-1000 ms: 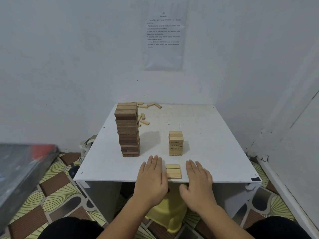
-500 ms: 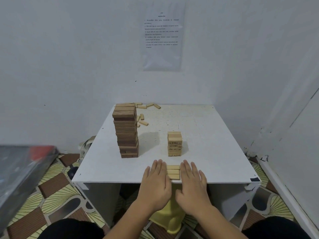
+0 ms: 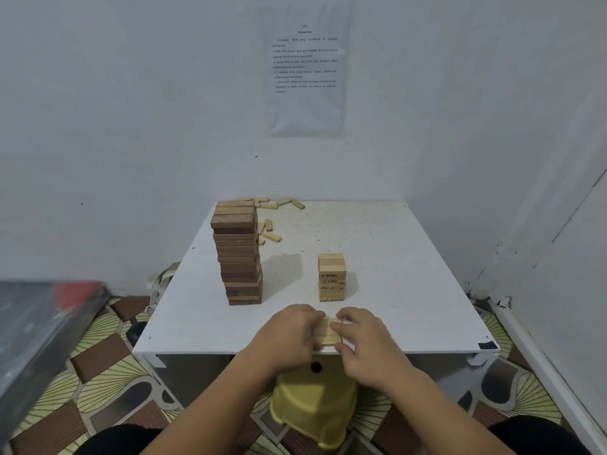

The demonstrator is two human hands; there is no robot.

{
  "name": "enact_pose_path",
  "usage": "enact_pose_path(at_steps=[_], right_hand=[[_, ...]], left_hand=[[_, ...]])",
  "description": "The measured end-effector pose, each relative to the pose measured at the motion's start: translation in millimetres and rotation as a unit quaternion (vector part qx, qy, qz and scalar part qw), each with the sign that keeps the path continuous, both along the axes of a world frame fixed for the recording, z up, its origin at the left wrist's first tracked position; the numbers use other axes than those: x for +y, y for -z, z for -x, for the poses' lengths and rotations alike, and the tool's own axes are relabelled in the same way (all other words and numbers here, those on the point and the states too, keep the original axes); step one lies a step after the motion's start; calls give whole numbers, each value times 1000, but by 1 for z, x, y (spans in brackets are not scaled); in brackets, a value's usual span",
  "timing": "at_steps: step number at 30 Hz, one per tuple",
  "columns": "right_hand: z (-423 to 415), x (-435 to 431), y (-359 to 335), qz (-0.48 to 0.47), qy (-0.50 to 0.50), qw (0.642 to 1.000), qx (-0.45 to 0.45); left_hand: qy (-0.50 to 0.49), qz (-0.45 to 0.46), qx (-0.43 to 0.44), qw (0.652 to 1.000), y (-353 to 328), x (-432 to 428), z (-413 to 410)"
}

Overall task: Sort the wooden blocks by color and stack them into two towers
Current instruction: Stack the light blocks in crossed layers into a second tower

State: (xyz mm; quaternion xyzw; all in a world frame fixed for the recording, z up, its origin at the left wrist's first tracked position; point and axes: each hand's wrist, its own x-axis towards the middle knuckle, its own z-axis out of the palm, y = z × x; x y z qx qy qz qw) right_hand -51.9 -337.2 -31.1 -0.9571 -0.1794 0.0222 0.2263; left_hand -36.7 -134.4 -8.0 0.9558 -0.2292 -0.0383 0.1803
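Head view is looking down on the white table (image 3: 377, 274), which is sitting tight in the room's corner. The dark tower (image 3: 238, 254) is standing on its left half, tall, its top layers sitting a little off from those below. I judge it is being kept well apart from the pale pile so a wobble in one is not upsetting the other.

At the near edge the left hand (image 3: 289, 336) and right hand (image 3: 364, 339) are closing in from either side on a row of light blocks (image 3: 326, 331). Their fingers are curling over its ends and squeezing the pieces together as one layer. That layer is probably going onto the light tower (image 3: 331, 277), which is standing just beyond the hands. Loose light blocks (image 3: 272, 238) are lying far back, waiting.

Some things are escaping me:
- The dark tower is hiding part of that scatter.
- The fingers are covering the row's ends, so I am not sure of its count, nor whether it is resting on the table or just clear of it.
- The dark marks on the light tower's sides are too small to read.
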Motion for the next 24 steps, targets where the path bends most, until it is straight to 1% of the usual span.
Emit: enact_pose_path(at_steps=[4, 7, 8, 9, 11, 12, 14, 18, 24], right_hand=[[-2, 1, 6, -8, 4, 1000, -4], [2, 1, 13, -10, 11, 1000, -3], [4, 2, 15, -10, 19, 1000, -4], [7, 3, 17, -17, 27, 999, -9], [13, 6, 24, -37, 43, 998, -29], [15, 9, 28, -41, 50, 997, -41], [18, 13, 33, -36, 62, 996, -57], [20, 20, 32, -24, 59, 997, -40], [21, 22, 33, -20, 63, 997, -30]], left_hand=[[-13, 22, 18, 1000, -2, 1, -4], [-50, 87, 49, 994, 0, 6, 2], [-64, 103, 44, 992, 3, 7, 7], [-74, 97, 24, 992, 8, 8, 13], [-81, 34, -32, 996, 19, 6, 24], [-82, -4, -45, 996, 28, 4, 29], [-93, -42, -35, 994, 42, -5, 39], [-138, -56, -51, 987, 61, -21, 47], [-152, -82, -71, 982, 71, -24, 46]])
